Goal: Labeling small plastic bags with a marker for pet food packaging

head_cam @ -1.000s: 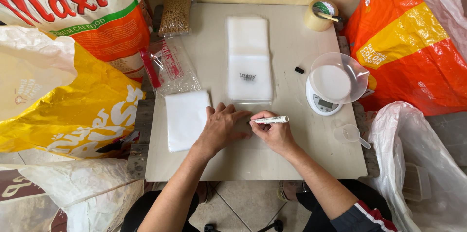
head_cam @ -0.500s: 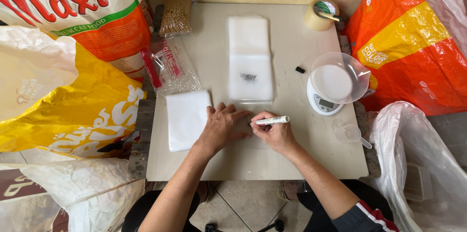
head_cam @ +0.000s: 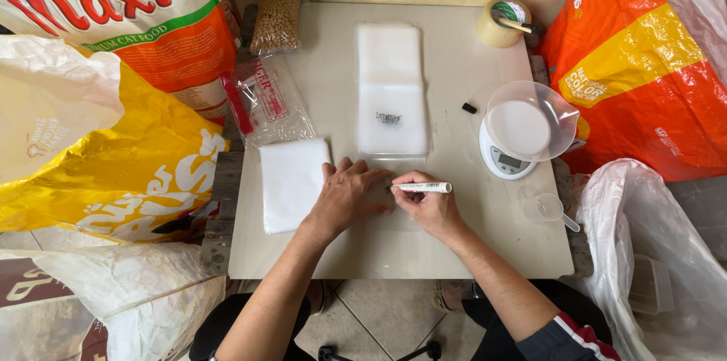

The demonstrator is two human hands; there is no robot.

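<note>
White marker [head_cam: 422, 187] lies level in right hand [head_cam: 432, 208], pinched in closed fingers, tip at left hand [head_cam: 344, 198], which presses flat, fingers spread, on a clear bag on tabletop [head_cam: 469, 255]. Bag stack [head_cam: 390, 92] beyond; kitchen scale [head_cam: 509, 150] right.

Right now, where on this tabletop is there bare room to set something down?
Bare: the front strip of the table below both hands, and the patch between the long plastic bag stack and the scale. Crowded: the left, with the zip bag and white bag pile, and the middle, where the left hand and right hand work.
</note>
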